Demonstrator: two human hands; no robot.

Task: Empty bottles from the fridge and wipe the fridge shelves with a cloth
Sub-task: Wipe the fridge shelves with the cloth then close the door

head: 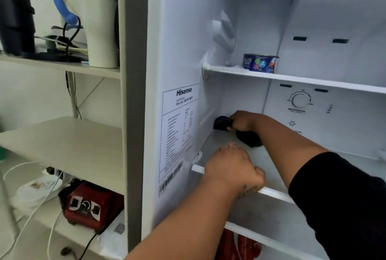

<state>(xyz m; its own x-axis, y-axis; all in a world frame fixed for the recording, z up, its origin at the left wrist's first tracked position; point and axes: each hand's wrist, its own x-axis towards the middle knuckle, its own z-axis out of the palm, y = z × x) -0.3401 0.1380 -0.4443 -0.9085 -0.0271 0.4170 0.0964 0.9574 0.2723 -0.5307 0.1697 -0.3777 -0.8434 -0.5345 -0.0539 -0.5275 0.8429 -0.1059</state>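
Head cam: right hand (242, 121) is clamped on the dark cloth (250, 139), pushed into the back-left corner of the middle shelf (221, 139), right up against the side wall. Left hand (234, 170) is curled over that shelf's front rim, nearer me. The rest of the shelf lies right of the cloth, so I'd guess the swipe goes that way

This looks like a home kitchen corner: an open fridge (179, 30) with a food can (260, 64) on its shelf (302, 81), and beside it a rack (62, 134) crowded with a jug (100, 30), plates (35, 190), a red dial appliance (92, 205) and trailing cables (41, 203).
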